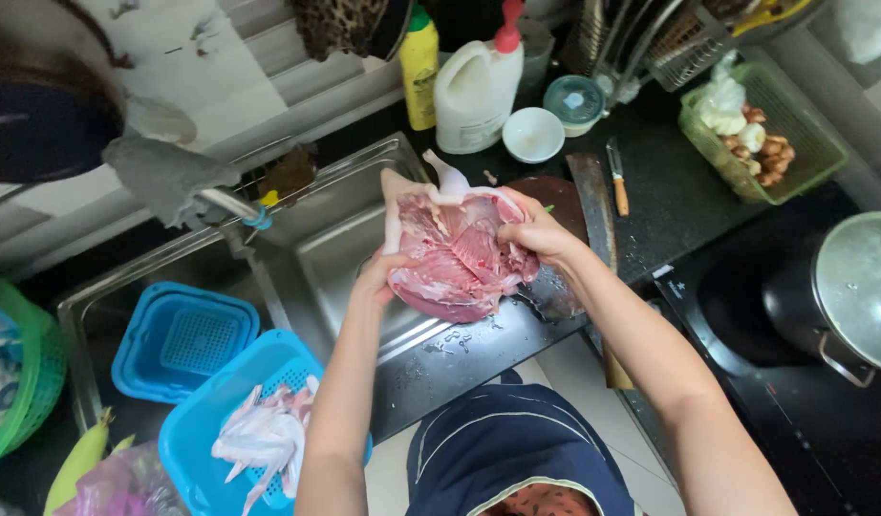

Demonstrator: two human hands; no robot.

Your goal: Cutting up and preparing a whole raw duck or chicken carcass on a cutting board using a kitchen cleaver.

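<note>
Both hands, left hand (381,277) and right hand (536,232), grip a raw poultry carcass (457,253) spread open above the steel sink (331,244); wet skin (slick-looking) could slip and drop it into the basin.

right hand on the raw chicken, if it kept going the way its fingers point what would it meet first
The right hand points toward the sink side, so it would press straight into the raw chicken it already grips; beyond that, probably the left hand, though depth is unclear.
</note>
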